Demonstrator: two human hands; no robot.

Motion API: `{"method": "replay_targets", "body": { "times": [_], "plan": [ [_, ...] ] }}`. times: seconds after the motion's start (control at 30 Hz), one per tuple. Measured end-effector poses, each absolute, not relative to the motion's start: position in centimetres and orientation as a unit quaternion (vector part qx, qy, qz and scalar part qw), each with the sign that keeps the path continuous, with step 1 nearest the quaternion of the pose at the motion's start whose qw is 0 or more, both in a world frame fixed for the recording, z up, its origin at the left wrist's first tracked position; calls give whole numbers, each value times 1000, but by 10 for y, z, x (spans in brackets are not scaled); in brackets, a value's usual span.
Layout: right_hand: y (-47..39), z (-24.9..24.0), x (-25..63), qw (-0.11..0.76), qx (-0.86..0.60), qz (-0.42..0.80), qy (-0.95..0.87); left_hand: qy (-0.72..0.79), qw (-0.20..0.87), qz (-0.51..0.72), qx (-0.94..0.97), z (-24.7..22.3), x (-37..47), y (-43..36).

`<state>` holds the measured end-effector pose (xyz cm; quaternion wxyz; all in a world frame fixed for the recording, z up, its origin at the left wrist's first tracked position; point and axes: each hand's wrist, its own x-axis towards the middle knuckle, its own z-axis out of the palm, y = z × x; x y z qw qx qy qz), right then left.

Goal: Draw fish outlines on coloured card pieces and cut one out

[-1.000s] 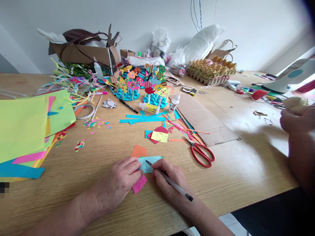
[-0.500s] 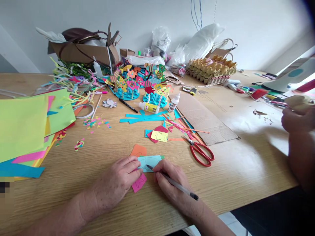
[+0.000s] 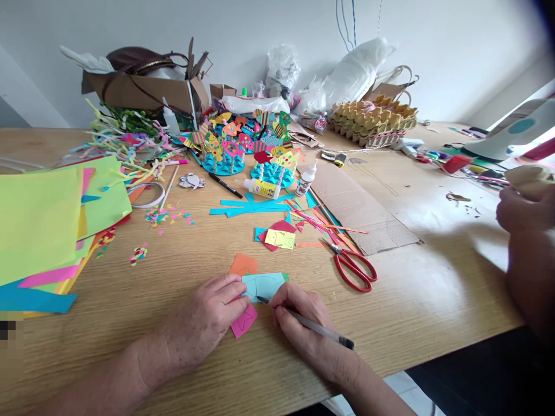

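Between the fingers of my right hand (image 3: 306, 323) is a pen (image 3: 318, 327) with a clear barrel and black end. Its tip touches a light blue piece of paper (image 3: 269, 283), which bears a pencil-thin fish outline with a curved line across it. My left hand (image 3: 208, 312) lies with outstretched fingers on the paper's left end, pressing it to the table; its thumb is hidden. Partly under the blue piece are an orange paper piece (image 3: 243, 263) and a pink one (image 3: 245, 321), both with drawn lines. A green corner peeks out behind it.
Red-handled scissors (image 3: 355, 270) lie right of my hands, beside cardboard (image 3: 359, 211). Ahead are a yellow paper fish drawing (image 3: 280, 238), blue strips (image 3: 251, 207), glue bottles (image 3: 306, 179) and paper fish models (image 3: 273, 173). Coloured sheets (image 3: 39, 225) lie left. Another person's hand (image 3: 526, 205) holds something pale at right.
The pen tip has moved slightly toward me across the blue paper, and a curved line now shows there. My left hand stays in place.
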<state>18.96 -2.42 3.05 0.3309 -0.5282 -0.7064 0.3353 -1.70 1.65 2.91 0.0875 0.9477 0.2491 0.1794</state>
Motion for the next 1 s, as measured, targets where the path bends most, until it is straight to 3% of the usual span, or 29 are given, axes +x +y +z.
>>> {"method": "replay_targets", "body": {
  "times": [1.0],
  "plan": [
    [-22,31,189,326,-543,323,-703,249,79,184,948,28,-17,17]
  ]
}}
